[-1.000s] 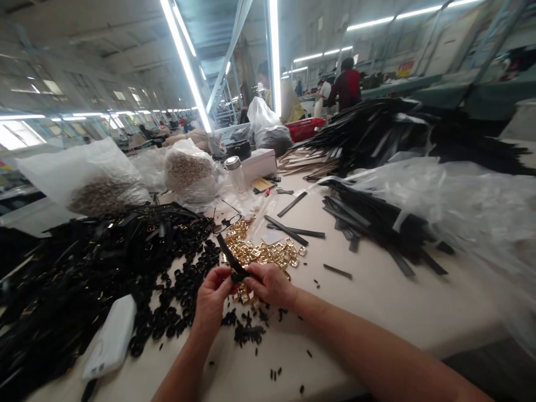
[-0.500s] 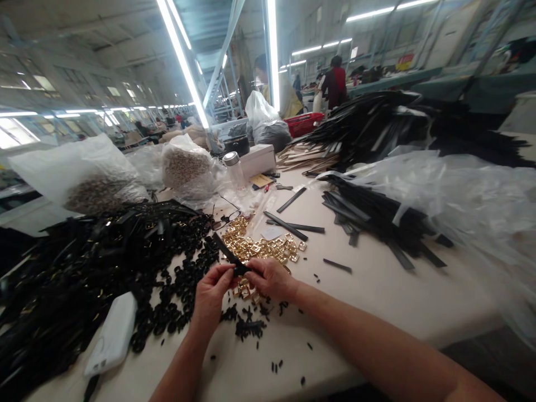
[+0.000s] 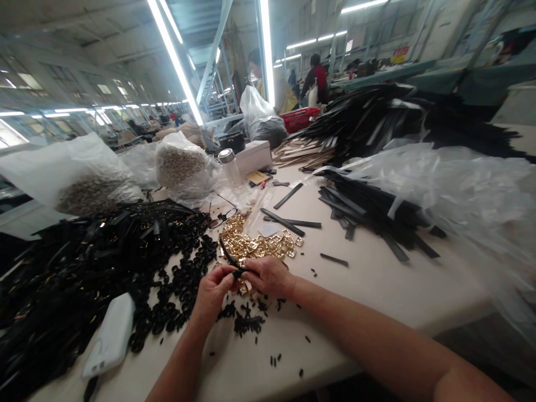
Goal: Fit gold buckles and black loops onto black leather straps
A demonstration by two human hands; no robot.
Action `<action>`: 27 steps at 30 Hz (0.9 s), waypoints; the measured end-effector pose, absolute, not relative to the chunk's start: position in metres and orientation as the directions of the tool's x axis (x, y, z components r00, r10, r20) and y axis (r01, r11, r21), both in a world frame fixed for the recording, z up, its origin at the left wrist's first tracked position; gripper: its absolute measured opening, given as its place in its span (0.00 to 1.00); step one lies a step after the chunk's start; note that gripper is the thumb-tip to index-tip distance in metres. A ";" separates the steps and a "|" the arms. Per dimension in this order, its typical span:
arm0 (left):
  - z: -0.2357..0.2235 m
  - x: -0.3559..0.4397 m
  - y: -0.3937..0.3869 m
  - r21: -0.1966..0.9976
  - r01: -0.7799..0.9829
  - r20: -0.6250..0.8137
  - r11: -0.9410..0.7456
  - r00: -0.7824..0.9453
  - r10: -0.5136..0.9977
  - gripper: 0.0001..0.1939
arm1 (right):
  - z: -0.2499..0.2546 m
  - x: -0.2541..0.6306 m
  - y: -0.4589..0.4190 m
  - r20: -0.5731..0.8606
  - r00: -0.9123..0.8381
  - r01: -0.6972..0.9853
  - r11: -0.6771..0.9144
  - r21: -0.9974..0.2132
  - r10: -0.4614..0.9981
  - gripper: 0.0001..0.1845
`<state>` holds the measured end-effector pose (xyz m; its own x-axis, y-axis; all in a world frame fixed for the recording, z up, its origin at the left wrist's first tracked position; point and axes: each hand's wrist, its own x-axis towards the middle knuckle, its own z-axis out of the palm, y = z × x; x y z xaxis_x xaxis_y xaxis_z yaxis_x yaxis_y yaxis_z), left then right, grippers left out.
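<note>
Both hands (image 3: 213, 291) (image 3: 271, 277) pinch black strip (image 3: 227, 255) by gold buckles (image 3: 263, 245); white power bank (image 3: 109, 335) left.

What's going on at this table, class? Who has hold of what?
A person is working at a table with two bare hands. The left hand and right hand meet over some gold buckles, pinching a black strip between them; the fingers hide its lower end. Small black rings lie to the left, beside a big dark heap. Several loose strips lie beyond the right hand, and a white device rests near the left forearm.
</note>
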<state>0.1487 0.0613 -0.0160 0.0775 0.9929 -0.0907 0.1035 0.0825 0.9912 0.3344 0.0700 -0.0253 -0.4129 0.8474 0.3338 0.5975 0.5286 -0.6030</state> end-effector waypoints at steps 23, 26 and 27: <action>-0.013 0.153 0.064 0.885 -0.303 -0.369 0.354 0.009 0.929 0.15 | -0.029 0.331 0.070 0.565 -0.315 0.580 0.625 -0.522 0.763 0.11; -0.011 0.152 0.063 0.871 -0.331 -0.376 0.363 0.026 0.926 0.14 | -0.029 0.332 0.070 0.550 -0.315 0.584 0.615 -0.530 0.774 0.10; -0.011 0.152 0.062 0.865 -0.342 -0.379 0.368 0.034 0.925 0.14 | -0.029 0.332 0.070 0.557 -0.319 0.586 0.621 -0.520 0.767 0.11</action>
<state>0.1520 0.0623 -0.0110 0.0342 0.9246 -0.3794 -0.3422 0.3676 0.8648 0.3317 0.0702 -0.0289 -0.3187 0.7672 0.5566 0.5862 0.6210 -0.5204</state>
